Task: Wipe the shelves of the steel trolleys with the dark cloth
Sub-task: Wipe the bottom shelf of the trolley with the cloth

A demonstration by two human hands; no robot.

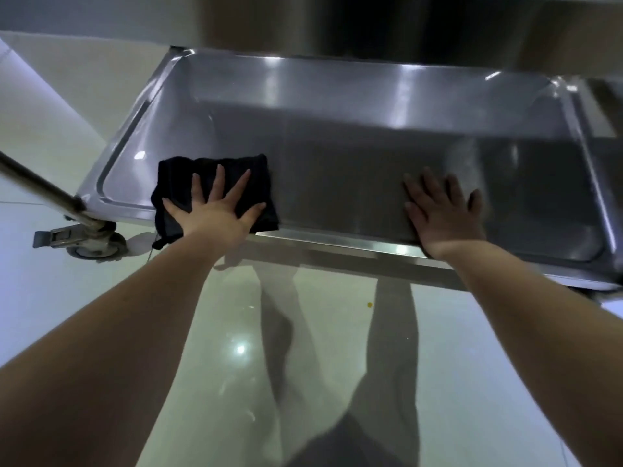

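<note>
Left hand: your left hand [215,210] lies flat with fingers spread on the dark cloth [215,193], pressing it down, not clutching it.
Right hand: your right hand [441,214] is flat and released, palm on bare steel at the lower right of the frame, holding nothing; it reads as a brace.
Cloth position: folded into a pad, at the left near corner of the shelf [337,156], its near edge hanging a little over the front rim.
Shelf state: low shelf of the steel trolley, lipped all round; a higher shelf [438,21] overhangs at the top of the frame.
Step judged: a sweep along the near strip, starting from the left corner.
Technique: keep the palm flat so the pad stays folded; pull the overhang back onto the steel first.
Path: overlapping passes, left to right, then deeper toward the far lip.
Corners: run a fingertip through the cloth along the rounded lip.
Caution: castor [94,246] at lower left; I cannot tell whether it is locked, so lean lightly.
</note>
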